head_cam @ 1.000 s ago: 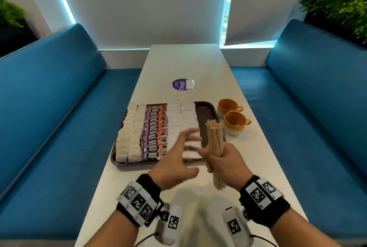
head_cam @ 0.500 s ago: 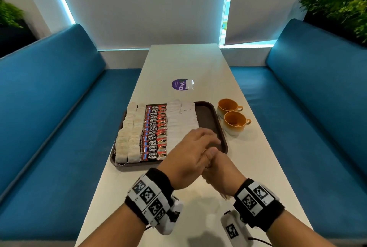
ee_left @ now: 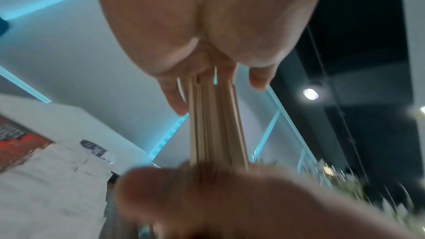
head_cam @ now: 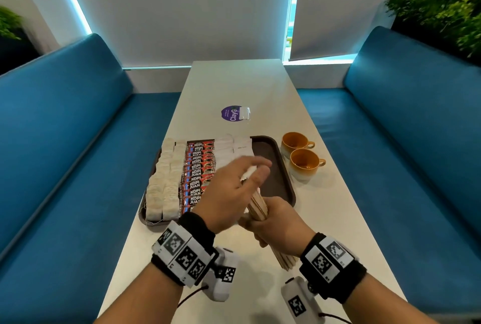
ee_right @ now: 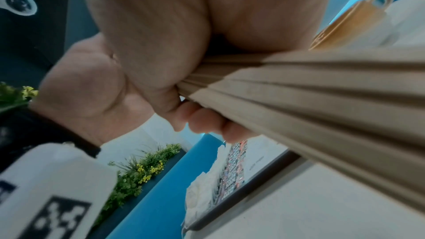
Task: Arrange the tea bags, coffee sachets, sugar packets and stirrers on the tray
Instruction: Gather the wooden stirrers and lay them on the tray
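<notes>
My right hand (head_cam: 276, 223) grips a bundle of wooden stirrers (head_cam: 258, 205) upright and tilted, above the table in front of the tray; its fingers (ee_right: 202, 124) curl round the stirrers (ee_right: 322, 108). My left hand (head_cam: 247, 171) lies flat over the bundle's top end with straight fingers; the stirrers (ee_left: 216, 124) meet its palm (ee_left: 207, 24). On the dark brown tray (head_cam: 289, 188) lie columns of tea bags (head_cam: 166, 180), red coffee sachets (head_cam: 198, 167) and white sugar packets (head_cam: 226, 149). The tray's right strip is bare.
Two orange cups (head_cam: 296, 141) (head_cam: 305, 162) stand right of the tray on the white table (head_cam: 234, 84). A purple round sticker (head_cam: 231, 113) lies farther back. Blue benches (head_cam: 65, 141) run along both sides, with plants behind them.
My left hand swung from the left onto the top of the bundle and pressed it down towards my right hand. It now sits slightly higher, with stirrers showing between the hands.
</notes>
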